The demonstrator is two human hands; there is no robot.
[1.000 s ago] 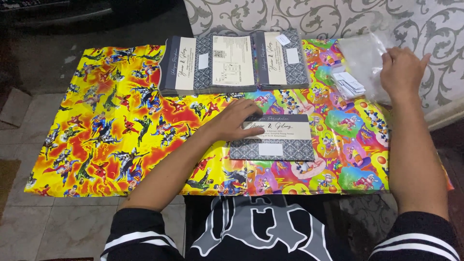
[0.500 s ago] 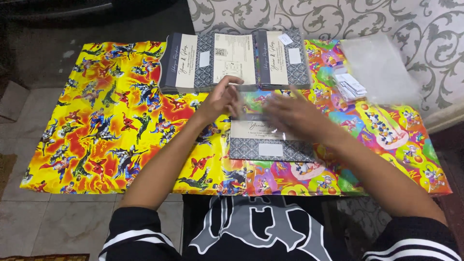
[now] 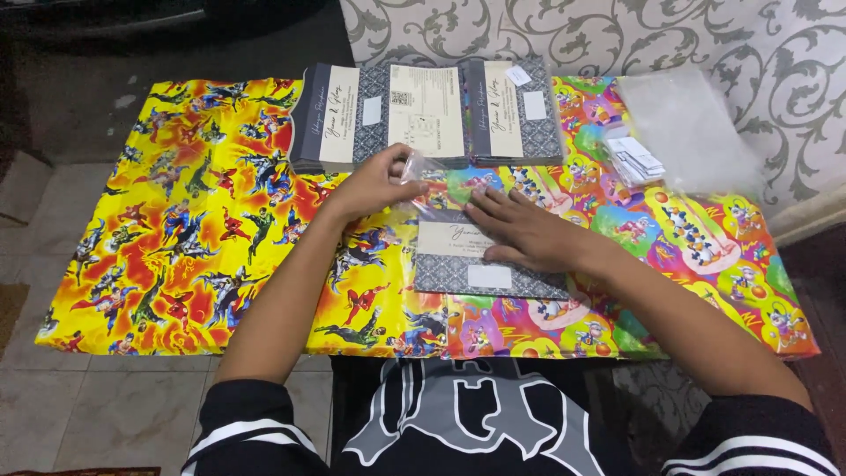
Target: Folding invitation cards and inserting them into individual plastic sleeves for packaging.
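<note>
**Inspector:** Largest first. What lies under the hands?

**Assistant:** Bright cartoon-print wrapping sheets spread on the floor. Beyond both hands, a row of patterned grey card stacks; further right, a pile of clear sleeves and small white labels.

**Inspector:** And the work in hand?

**Assistant:** Sleeving, by appearance. The right hand lies flat, fingers spread, on a grey card. The left hand pinches the edge of a clear plastic sleeve just above that card.

**Inspector:** Next requirement?

**Assistant:** Probably holding the sleeve mouth open, aligned squarely with the card's edge.
</note>
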